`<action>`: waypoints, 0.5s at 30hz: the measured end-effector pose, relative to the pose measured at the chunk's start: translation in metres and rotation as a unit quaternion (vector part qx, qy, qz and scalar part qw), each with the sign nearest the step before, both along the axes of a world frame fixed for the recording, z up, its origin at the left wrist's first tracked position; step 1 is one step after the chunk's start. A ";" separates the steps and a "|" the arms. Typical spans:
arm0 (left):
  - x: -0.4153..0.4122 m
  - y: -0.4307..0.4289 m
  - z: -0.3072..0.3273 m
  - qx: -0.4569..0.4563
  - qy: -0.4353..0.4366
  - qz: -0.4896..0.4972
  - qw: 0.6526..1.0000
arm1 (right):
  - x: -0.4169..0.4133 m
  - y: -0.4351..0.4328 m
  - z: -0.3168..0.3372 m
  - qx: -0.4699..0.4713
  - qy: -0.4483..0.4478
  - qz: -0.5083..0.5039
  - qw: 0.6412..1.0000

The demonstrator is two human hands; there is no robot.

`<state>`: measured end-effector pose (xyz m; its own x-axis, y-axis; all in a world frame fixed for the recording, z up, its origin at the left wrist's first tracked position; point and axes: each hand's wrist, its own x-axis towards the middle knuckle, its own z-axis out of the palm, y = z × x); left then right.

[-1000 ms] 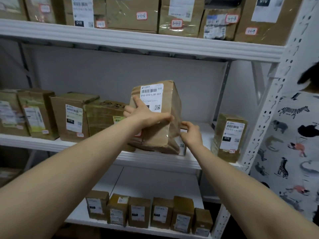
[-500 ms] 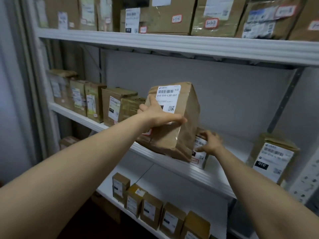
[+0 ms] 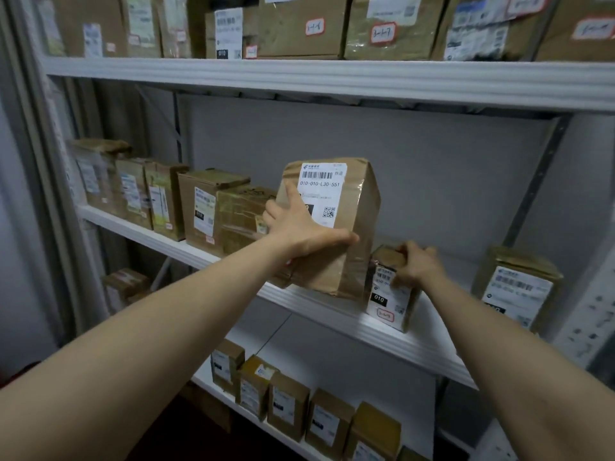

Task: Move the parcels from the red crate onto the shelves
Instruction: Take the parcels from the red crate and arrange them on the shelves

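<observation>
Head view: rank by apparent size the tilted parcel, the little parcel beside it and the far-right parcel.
1. Tilted parcel, held by the left hand.
2. Far-right parcel.
3. Little parcel under the right hand; partly hidden, so close to second.

White shelving [image 3: 332, 79] carries labelled brown parcels: a top row [image 3: 299, 24], a middle row [image 3: 199, 207] left of a tilted large parcel [image 3: 359, 201] beside a small parcel [image 3: 382, 301], and a bottom row [image 3: 286, 404] at lower centre.
</observation>
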<state>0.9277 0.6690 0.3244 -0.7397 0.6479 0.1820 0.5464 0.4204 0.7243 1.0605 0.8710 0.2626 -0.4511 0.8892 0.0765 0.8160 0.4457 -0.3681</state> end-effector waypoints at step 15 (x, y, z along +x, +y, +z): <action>0.024 0.078 -0.066 0.000 0.021 -0.049 0.999 | 0.031 0.005 0.029 0.022 -0.301 -0.029 0.953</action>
